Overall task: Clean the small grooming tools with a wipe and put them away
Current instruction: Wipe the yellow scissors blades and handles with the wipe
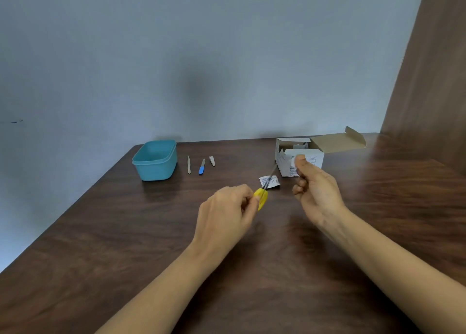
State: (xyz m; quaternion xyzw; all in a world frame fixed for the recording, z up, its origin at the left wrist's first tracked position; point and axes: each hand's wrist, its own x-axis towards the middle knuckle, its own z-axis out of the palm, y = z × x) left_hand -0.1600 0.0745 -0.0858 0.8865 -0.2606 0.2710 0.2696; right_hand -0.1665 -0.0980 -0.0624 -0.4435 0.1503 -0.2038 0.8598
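Teal plastic tub (154, 160), rounded corners, at far left of dark woodgrain table (100, 233). Beside it: slim tweezers (188, 164), blue-handled file (201, 166), small clippers (212, 160). Left hand (224, 215) pinches yellow-handled tool (263, 192), thin metal tip raised over torn sachet (269, 181). Right hand (315, 192) pinches white wipe (294, 161), before open cardboard box (300, 154).

Dark wood-grain worktop (106, 245) stretching toward a plain pale blue-grey wall (176, 43), its rounded far left corner meeting the wall, brown wood panel (431, 69) rising at the far right edge, soft light glinting on the worktop's right side
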